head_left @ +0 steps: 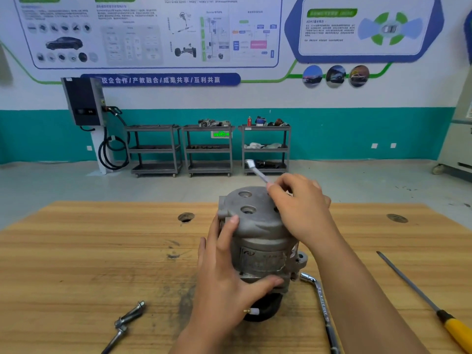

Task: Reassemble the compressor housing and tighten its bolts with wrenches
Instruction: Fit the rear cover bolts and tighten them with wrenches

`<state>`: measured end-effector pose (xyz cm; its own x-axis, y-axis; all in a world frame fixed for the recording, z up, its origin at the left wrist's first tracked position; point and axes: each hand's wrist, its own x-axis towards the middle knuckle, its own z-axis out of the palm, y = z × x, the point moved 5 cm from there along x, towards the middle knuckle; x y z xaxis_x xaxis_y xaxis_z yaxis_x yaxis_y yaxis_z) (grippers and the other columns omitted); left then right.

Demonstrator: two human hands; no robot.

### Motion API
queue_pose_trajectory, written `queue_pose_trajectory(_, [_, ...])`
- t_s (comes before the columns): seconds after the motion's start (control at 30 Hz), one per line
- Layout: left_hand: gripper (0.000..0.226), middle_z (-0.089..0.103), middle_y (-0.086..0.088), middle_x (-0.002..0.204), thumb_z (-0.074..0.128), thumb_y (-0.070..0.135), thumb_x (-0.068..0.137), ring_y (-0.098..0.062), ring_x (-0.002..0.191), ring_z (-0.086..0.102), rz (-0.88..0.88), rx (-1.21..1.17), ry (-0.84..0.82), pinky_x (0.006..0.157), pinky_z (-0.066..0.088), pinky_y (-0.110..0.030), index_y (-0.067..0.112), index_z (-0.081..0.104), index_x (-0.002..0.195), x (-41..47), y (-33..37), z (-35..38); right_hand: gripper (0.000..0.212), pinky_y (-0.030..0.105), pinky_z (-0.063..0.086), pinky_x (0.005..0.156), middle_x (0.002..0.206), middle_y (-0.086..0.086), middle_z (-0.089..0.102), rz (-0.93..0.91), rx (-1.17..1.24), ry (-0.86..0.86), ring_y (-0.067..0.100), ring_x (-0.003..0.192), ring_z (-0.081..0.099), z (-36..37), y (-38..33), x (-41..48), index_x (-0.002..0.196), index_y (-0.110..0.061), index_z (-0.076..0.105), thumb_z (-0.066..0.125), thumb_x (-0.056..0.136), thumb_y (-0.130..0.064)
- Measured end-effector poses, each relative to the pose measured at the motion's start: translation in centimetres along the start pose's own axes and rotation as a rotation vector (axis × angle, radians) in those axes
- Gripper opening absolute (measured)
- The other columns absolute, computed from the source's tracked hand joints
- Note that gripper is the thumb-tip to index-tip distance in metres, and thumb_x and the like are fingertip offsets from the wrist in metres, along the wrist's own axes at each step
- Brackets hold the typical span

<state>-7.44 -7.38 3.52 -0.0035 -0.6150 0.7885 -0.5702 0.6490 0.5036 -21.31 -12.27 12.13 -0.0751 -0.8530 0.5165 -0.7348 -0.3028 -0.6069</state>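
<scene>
Now, nearest you at the bottom of the frame, two spare bolts [130,315] lie at lower left on the worktop [89,251]. An L-shaped wrench [320,302] lies at lower right, its socket end just beside the base of the compressor [260,241]. Further right, well apart, is a screwdriver [419,290] with a yellow handle.

The compressor stands upright at the middle of the frame, its cover [252,205] facing up. Your left hand [224,272] grips its left flank: the thumb is wrapped low across the front and the fingers curl up the side, with one fingertip on the cover's edge. That hand steadies the body and is not free for the next move.

Your right hand [301,208] hovers over the right side of the cover and is the one nearer the work. Its fingertips pinch what looks like a long bolt [256,172]. The bolt's long axis slants away from you, up and to the left of the hand. The headed end is the far end, in the air above the cover. The near end is hidden under your fingers, so I cannot tell whether it has entered a hole.

A dark hole [276,209] shows on the cover just left of your right palm, below the pinch. I judge you must first swing the bolt from its slant until it stands in line with the compressor's upright axis, and only then lower it.
</scene>
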Motion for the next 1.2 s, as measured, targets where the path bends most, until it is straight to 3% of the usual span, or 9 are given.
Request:
queue_pose_trajectory(0.07, [0.101, 0.025, -0.001, 0.151, 0.071, 0.066, 0.058, -0.018, 0.131, 0.037, 0.003, 0.004, 0.0, 0.099, 0.037, -0.06, 0.056, 0.009, 0.137, -0.2, -0.2, 0.1, 0.017, 0.042, 0.036, 0.093, 0.104, -0.005, 0.06, 0.126, 0.177, -0.035, 0.021, 0.108, 0.049, 0.1, 1.2, 0.2, 0.099, -0.026, 0.06, 0.051, 0.088, -0.036])
queue_pose_trajectory(0.17, [0.103, 0.027, 0.001, 0.15, 0.071, 0.067, 0.057, -0.02, 0.125, 0.041, -0.014, 0.001, 0.005, 0.095, 0.042, -0.044, 0.057, 0.008, 0.137, -0.5, -0.6, 0.0, 0.068, 0.045, 0.044, 0.091, 0.12, -0.006, 0.054, 0.313, 0.511, -0.099, 0.021, 0.111, 0.051, 0.2, 2.6, 0.3, 0.141, -0.024, 0.034, 0.063, 0.081, -0.036])
queue_pose_trajectory(0.27, [0.104, 0.029, -0.001, 0.149, 0.072, 0.067, 0.055, -0.02, 0.127, 0.04, -0.032, -0.012, 0.0, 0.096, 0.043, -0.044, 0.058, 0.009, 0.137, -0.6, -0.7, 0.1, 0.09, 0.038, 0.045, 0.077, 0.129, 0.004, 0.053, 0.388, 0.668, -0.125, 0.027, 0.114, 0.053, 0.2, 3.9, 0.4, 0.148, -0.023, 0.021, 0.073, 0.075, -0.031])
queue_pose_trajectory(0.47, [0.104, 0.03, -0.004, 0.15, 0.075, 0.064, 0.054, -0.026, 0.132, 0.038, -0.055, -0.043, -0.021, 0.097, 0.043, -0.054, 0.06, 0.01, 0.135, -0.6, -0.8, 0.1, 0.119, 0.051, 0.031, 0.107, 0.151, 0.009, 0.032, 0.4, 0.86, -0.031, 0.032, 0.131, 0.038, -0.1, 4.8, 0.8, 0.148, -0.038, -0.007, 0.08, 0.069, -0.016])
queue_pose_trajectory(0.63, [0.101, 0.029, -0.003, 0.15, 0.074, 0.064, 0.057, -0.026, 0.132, 0.037, -0.041, -0.027, -0.021, 0.097, 0.043, -0.054, 0.059, 0.011, 0.135, -0.5, -0.4, 0.1, 0.121, 0.049, 0.027, 0.106, 0.158, 0.002, 0.007, 0.339, 0.838, 0.064, 0.035, 0.139, 0.024, -0.4, 4.8, 1.0, 0.144, -0.047, -0.007, 0.081, 0.069, -0.013])
queue_pose_trajectory(0.77, [0.1, 0.029, -0.001, 0.15, 0.072, 0.066, 0.056, -0.026, 0.131, 0.038, -0.054, -0.013, -0.01, 0.096, 0.043, -0.056, 0.06, 0.011, 0.134, -0.5, -0.4, 0.1, 0.114, 0.047, 0.029, 0.104, 0.156, 0.004, 0.014, 0.316, 0.891, 0.205, 0.032, 0.135, 0.032, -0.8, 5.1, 1.0, 0.145, -0.041, -0.003, 0.077, 0.072, -0.006])
queue_pose_trajectory(0.93, [0.103, 0.028, 0.002, 0.151, 0.074, 0.068, 0.054, -0.025, 0.131, 0.04, -0.096, -0.068, -0.047, 0.096, 0.044, -0.053, 0.057, 0.012, 0.136, -0.7, -1.1, 0.2, 0.066, 0.033, 0.042, 0.09, 0.112, 0.002, 0.057, 0.345, 1.094, 0.487, 0.014, 0.094, 0.055, -2.0, 6.5, 0.9, 0.137, -0.023, 0.031, 0.059, 0.082, 0.001])
queue_pose_trajectory(1.03, [0.104, 0.029, 0.002, 0.15, 0.074, 0.067, 0.055, -0.025, 0.131, 0.041, -0.097, -0.07, -0.051, 0.096, 0.045, -0.052, 0.056, 0.012, 0.137, -0.7, -1.3, 0.2, 0.013, 0.022, 0.042, 0.062, 0.077, 0.002, 0.057, 0.345, 1.226, 0.724, 0.014, 0.07, 0.054, -3.2, 7.3, 0.1, 0.087, -0.016, 0.057, 0.047, 0.087, -0.007])
queue_pose_trajectory(1.2, [0.103, 0.031, 0.001, 0.149, 0.074, 0.067, 0.054, -0.025, 0.131, 0.041, -0.1, -0.072, -0.044, 0.096, 0.044, -0.054, 0.059, 0.012, 0.135, -0.6, -1.1, 0.2, 0.044, 0.023, 0.031, 0.046, 0.04, -0.002, 0.038, 0.155, 1.483, 0.874, 0.017, 0.04, 0.036, -4.6, 6.8, -0.9, 0.052, -0.014, 0.042, 0.032, 0.095, -0.021])
